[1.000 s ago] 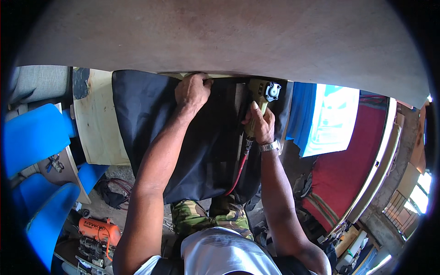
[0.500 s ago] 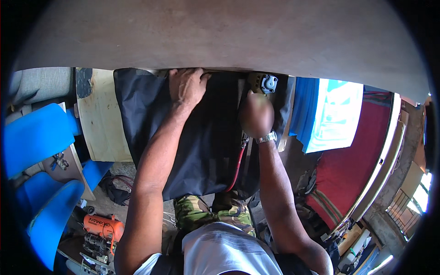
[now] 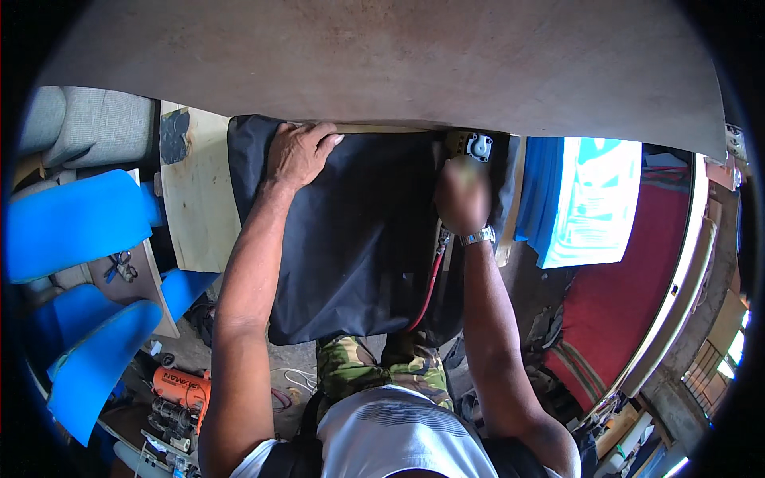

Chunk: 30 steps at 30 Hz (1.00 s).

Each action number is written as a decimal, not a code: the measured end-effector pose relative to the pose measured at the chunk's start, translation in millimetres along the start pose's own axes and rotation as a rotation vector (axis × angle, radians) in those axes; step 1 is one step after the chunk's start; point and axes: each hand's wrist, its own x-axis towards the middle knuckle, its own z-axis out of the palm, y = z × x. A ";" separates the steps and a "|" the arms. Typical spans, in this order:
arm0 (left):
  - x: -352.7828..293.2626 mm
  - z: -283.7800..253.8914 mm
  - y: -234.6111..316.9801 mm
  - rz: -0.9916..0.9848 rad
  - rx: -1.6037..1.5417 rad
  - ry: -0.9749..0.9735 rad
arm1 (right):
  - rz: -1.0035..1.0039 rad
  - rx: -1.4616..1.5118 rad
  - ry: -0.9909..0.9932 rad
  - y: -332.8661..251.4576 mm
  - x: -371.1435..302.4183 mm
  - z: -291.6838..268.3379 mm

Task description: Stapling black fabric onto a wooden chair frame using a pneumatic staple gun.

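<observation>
A sheet of black fabric (image 3: 351, 239) hangs over the near side of a large brown panel (image 3: 382, 64) and drapes toward my legs. My left hand (image 3: 299, 155) grips the fabric's upper edge near its left corner, fingers bent over the edge and thumb pointing right. A strip of pale wood (image 3: 374, 128) shows along that edge. In my right hand (image 3: 462, 195), blurred in the picture, is an air staple gun (image 3: 472, 146), its head against the fabric's upper edge at the right. A red air hose (image 3: 430, 287) runs down from its handle.
Blue foam sheets (image 3: 542, 191) are stacked at the right, beside a red upholstered panel (image 3: 621, 279). Blue padded pieces (image 3: 80, 223) stand at the left near a pale wooden board (image 3: 195, 191). An orange air compressor (image 3: 182, 389) sits on the floor.
My left hand has slid left along the fabric's edge, toward its left corner, uncovering more of the pale wood. The staple gun stays near the right side. The whole view has shifted slightly.
</observation>
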 end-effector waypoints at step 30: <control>-54.4 -1.6 53.3 0.029 -0.162 0.381 | 0.075 0.347 0.071 1.7 -96.4 -9.7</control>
